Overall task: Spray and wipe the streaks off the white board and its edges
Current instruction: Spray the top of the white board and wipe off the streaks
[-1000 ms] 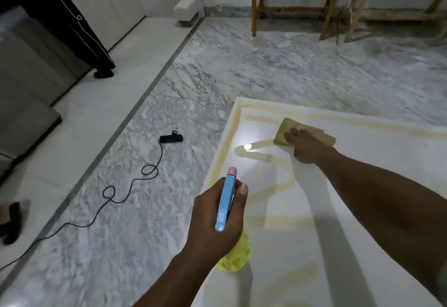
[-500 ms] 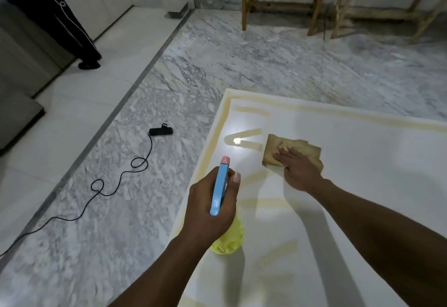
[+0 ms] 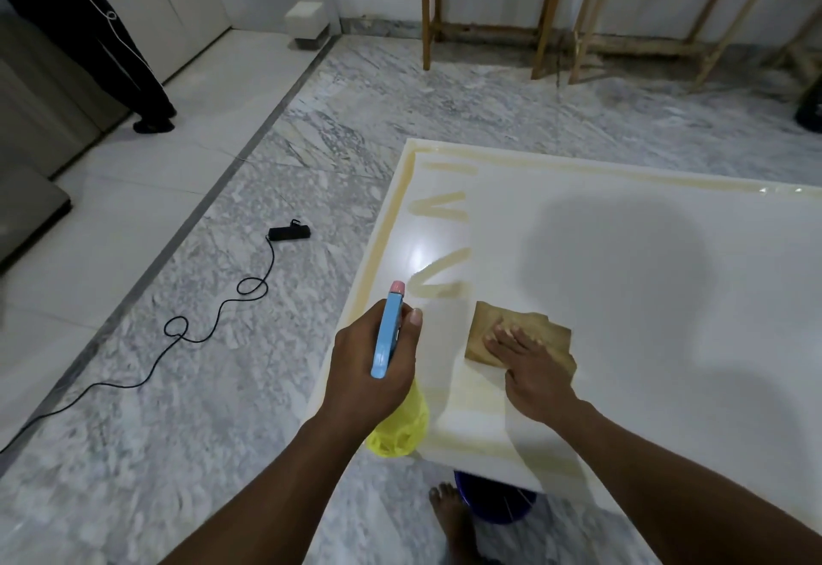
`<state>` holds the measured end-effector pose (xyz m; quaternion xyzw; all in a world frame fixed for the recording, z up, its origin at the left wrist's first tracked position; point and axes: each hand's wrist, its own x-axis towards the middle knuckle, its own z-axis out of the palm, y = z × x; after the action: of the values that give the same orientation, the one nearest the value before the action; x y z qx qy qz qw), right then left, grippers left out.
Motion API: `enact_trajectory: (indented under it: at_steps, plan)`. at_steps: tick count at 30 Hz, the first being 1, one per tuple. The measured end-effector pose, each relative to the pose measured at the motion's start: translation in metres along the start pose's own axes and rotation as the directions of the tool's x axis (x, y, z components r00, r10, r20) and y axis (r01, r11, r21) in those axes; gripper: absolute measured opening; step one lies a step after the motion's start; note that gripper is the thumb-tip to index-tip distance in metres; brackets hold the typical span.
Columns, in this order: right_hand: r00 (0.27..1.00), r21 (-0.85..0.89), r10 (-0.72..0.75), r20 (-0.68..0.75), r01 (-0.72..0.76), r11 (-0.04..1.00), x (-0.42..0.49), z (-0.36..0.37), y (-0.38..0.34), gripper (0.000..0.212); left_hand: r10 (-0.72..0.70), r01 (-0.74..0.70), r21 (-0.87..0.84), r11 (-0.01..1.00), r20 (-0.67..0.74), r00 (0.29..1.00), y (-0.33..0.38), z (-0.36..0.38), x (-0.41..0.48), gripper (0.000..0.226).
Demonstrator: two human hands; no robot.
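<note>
A large white board (image 3: 645,342) lies flat, raised above the marble floor, with yellowish streaks (image 3: 438,284) near its left side and along its left and far edges. My left hand (image 3: 371,368) grips a spray bottle (image 3: 388,329) with a blue trigger head, pink nozzle and yellow body, held over the board's left edge. My right hand (image 3: 529,364) presses flat on a tan cloth (image 3: 547,333) lying on the board, just below the streaks.
A blue bucket (image 3: 498,502) sits under the board's near corner beside my bare foot (image 3: 453,520). A black cable with adapter (image 3: 288,233) trails across the floor at left. Another person's legs (image 3: 133,61) stand far left. Wooden frames (image 3: 489,8) line the back wall.
My right hand has dragged the cloth toward me down the board, clearing streaks along its path. The view has tilted down and back. My left hand keeps holding the bottle.
</note>
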<state>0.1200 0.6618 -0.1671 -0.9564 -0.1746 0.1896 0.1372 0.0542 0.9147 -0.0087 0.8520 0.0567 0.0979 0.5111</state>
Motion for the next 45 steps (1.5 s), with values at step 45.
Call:
enact_trajectory:
  at_steps: [45]
  plan:
    - [0.983, -0.009, 0.118, -0.142, -0.12, 0.993, 0.378, -0.131, 0.038, 0.061, -0.02, 0.02, -0.027, 0.999, -0.003, 1.0, -0.037, -0.004, 0.228, 0.029]
